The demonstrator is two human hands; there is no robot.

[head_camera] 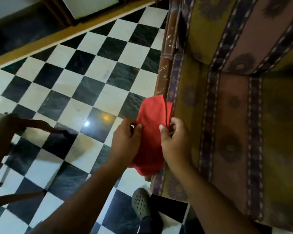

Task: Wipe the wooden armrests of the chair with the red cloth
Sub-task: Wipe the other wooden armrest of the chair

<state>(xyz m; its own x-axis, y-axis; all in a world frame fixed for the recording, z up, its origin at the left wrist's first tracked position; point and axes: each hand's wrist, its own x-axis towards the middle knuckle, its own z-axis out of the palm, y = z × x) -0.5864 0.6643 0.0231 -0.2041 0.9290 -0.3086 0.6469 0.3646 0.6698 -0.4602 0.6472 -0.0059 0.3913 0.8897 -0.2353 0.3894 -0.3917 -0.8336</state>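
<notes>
A red cloth [150, 122] lies folded over the near end of the chair's left wooden armrest [166, 53], a dark brown rail with pale scuff marks running away from me. My left hand [125, 142] pinches the cloth's left edge. My right hand [174, 141] grips its right edge beside the cushion. The armrest under the cloth is hidden. The chair [235, 115] has patterned yellow, maroon and blue striped cushions. No other armrest is in view.
A black and white checkered tile floor [74, 92] spreads to the left. A wooden stool or chair frame [12, 129] stands at the lower left. My foot in a grey clog [139, 203] is beside the chair's front corner. A yellow-edged step [66, 36] crosses the top left.
</notes>
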